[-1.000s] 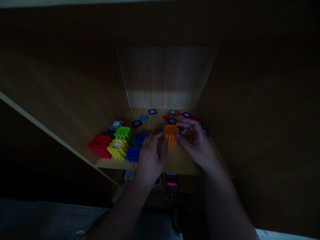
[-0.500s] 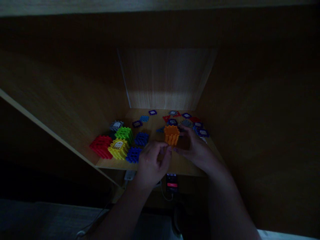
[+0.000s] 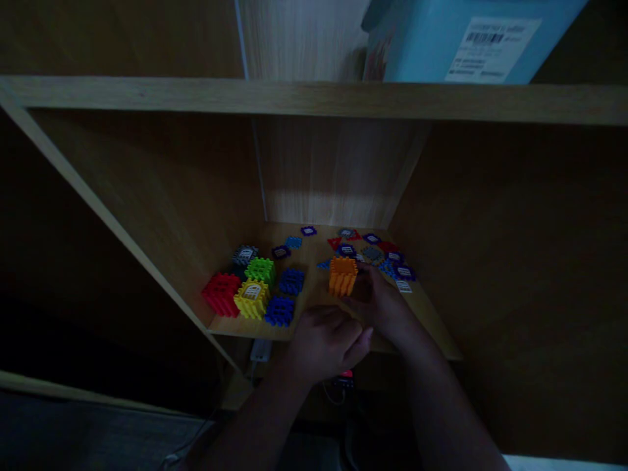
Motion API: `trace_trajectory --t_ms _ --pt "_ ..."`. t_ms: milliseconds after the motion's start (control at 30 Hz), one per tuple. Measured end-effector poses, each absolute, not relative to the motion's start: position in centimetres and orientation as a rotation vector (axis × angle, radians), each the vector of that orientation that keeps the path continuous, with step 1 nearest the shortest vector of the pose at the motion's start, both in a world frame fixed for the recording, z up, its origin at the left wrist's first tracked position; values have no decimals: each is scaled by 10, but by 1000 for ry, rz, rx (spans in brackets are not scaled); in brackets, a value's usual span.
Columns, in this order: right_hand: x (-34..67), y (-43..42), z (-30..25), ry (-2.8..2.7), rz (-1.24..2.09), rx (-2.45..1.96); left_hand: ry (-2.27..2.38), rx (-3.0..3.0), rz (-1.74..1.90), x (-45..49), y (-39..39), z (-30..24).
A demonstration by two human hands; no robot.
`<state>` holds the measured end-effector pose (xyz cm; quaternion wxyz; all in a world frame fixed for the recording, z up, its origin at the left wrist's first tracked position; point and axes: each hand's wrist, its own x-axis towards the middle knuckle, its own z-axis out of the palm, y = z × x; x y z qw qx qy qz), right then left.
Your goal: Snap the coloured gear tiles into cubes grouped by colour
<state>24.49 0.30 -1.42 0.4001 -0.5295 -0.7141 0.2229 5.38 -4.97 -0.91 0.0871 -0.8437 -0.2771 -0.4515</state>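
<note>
The orange stack (image 3: 342, 278) stands on the shelf (image 3: 314, 292) toward its front edge, the right hand (image 3: 381, 302) parted beside it, perhaps for steadying, contact unclear; the left hand (image 3: 330, 343) curls over that edge, contents impossible to tell

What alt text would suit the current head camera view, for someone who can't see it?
A person's right hand is beside an orange tile stack on a dim wooden shelf, the left hand curled in front. Red, yellow, green and blue stacks stand to the left; loose tiles lie behind and right.
</note>
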Motion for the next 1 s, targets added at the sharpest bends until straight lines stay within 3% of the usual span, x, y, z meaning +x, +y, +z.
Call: trace_trajectory --t_ms 1000 --pt "175 68 -8 -1978 486 -1376 -807 -2458 -1434 53 -52 -12"
